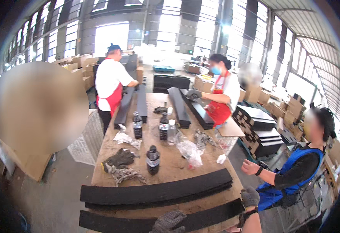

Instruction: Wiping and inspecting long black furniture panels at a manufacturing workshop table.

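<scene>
A long black board (pixel 111 220) lies along the near edge of the wooden table. My left hand (pixel 168 222), in a dark grey knit glove, rests on top of it with the fingers stretched out. At the board's right end is my right hand (pixel 250 197), gloved too, with its fingers curled together; what they hold, if anything, is hidden. Just beyond lies a stack of black boards (pixel 158 191). Behind that stack are a dark bottle (pixel 153 160), a pair of dark gloves (pixel 121 157) and a crumpled grey rag (pixel 125 174).
More bottles (pixel 163 126) and a clear plastic bag (pixel 189 151) occupy the table's middle. Two people in red aprons work over black boards (pixel 179 108) at the far end. A person in a blue apron (pixel 290 178) sits close at the right. Cartons (pixel 294 108) are piled behind.
</scene>
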{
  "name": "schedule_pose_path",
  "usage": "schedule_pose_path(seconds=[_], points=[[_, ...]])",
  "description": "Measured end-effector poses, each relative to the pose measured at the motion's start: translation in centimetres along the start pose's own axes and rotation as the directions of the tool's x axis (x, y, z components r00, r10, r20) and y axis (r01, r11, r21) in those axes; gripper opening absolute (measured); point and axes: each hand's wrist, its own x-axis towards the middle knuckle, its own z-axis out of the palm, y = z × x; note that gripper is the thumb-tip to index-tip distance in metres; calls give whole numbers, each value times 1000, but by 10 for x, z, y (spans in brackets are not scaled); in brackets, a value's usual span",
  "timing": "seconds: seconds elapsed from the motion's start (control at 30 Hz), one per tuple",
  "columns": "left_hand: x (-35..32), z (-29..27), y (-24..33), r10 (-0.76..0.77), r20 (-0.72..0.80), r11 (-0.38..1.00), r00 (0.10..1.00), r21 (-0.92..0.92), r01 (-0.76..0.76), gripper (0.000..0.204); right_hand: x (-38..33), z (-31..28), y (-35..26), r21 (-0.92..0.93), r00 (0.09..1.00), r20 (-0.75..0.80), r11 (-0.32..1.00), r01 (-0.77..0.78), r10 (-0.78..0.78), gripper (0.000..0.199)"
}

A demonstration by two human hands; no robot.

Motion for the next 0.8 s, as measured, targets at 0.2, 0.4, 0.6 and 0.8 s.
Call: schedule_pose_path(seconds=[0.2,0.4,0.6,0.8], points=[[10,-1,10,132,13,991,991,14,-133,51,3,48,32,936,952,279,184,-300,128,12],[4,-1,-6,188,-98,981,977,-38,-192,51,159,108,-8,645,638,-214,383,661,-740,17],[10,-9,5,251,-130,968,959,39,-248,46,249,123,-49,-320,-411,70,-411,854,-909,27],[4,-4,4,233,-111,972,966,44,-230,46,265,161,-49,-297,-452,260,-516,804,-853,24]])
